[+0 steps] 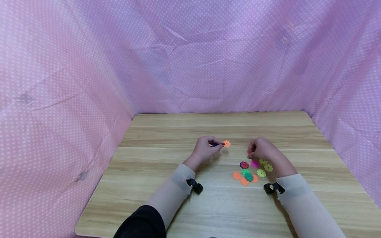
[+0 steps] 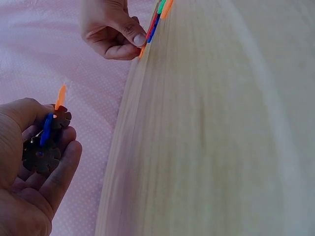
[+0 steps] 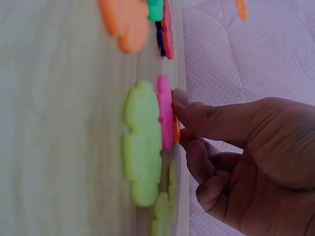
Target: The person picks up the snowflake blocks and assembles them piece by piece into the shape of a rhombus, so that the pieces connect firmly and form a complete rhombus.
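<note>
My left hand is raised over the table and holds a small joined piece of notched plastic snowflake discs. In the left wrist view this piece shows dark brown discs, a blue disc and an orange disc sticking out past the fingertips. To the right, my right hand pinches another orange disc between thumb and fingers, low over the tabletop. Most of that disc is hidden by the fingers and by a pink disc in front of it.
Loose discs lie in front of the right hand: red on dark blue, pink, several yellow-green, green and several orange. They rest on a wood-grain table. Pink dotted cloth hangs behind and at the sides.
</note>
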### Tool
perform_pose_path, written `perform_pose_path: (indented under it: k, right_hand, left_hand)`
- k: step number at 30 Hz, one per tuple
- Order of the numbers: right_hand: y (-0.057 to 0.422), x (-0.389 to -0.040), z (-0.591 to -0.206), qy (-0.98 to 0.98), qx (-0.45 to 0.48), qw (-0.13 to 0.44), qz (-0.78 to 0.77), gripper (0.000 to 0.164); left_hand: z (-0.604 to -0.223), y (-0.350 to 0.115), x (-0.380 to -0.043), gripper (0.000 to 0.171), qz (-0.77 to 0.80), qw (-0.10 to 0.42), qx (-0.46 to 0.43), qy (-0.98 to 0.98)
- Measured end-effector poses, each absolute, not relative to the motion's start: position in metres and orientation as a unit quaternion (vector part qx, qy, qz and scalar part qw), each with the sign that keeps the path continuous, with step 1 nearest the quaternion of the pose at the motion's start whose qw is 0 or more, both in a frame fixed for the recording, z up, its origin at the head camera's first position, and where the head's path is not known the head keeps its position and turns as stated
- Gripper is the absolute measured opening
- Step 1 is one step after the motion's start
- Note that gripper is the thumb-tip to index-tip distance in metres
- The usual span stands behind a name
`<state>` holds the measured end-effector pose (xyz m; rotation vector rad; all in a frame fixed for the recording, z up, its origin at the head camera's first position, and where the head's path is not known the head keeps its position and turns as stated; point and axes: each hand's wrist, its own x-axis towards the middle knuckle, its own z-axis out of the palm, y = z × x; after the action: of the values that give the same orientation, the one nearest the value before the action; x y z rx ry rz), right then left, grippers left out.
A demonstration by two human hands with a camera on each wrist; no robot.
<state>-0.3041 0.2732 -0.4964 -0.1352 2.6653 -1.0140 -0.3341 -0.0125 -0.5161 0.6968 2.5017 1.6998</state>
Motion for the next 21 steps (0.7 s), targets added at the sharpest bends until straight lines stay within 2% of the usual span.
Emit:
perform_pose_path:
  k: [8, 12, 15, 21]
  right_hand:
    - [0.274, -0.3066, -0.498, 0.933, -0.071, 0.123, -0.331, 0.033]
    - [0.2752, -0.3075, -0.5002, 0.925, -0.065, 0.132, -0.35, 0.022]
    - [0.2752, -0.3083, -0.5014, 0.92, -0.06, 0.136, -0.363, 0.015]
    - [0.2703, -0.3097, -0.4992, 0.92, -0.079, 0.094, -0.372, 0.003]
  left_hand:
    - [-0.5177, -0.0131, -0.3347, 0.002, 0.546, 0.013, 0.231, 0.805]
    - [-0.5192, -0.013, -0.3357, 0.008, 0.546, 0.005, 0.232, 0.805]
    - [-0.5208, -0.0129, -0.3367, 0.005, 0.545, 0.001, 0.234, 0.805]
    - [-0.5212, -0.0129, -0.3364, 0.005, 0.541, -0.002, 0.236, 0.807]
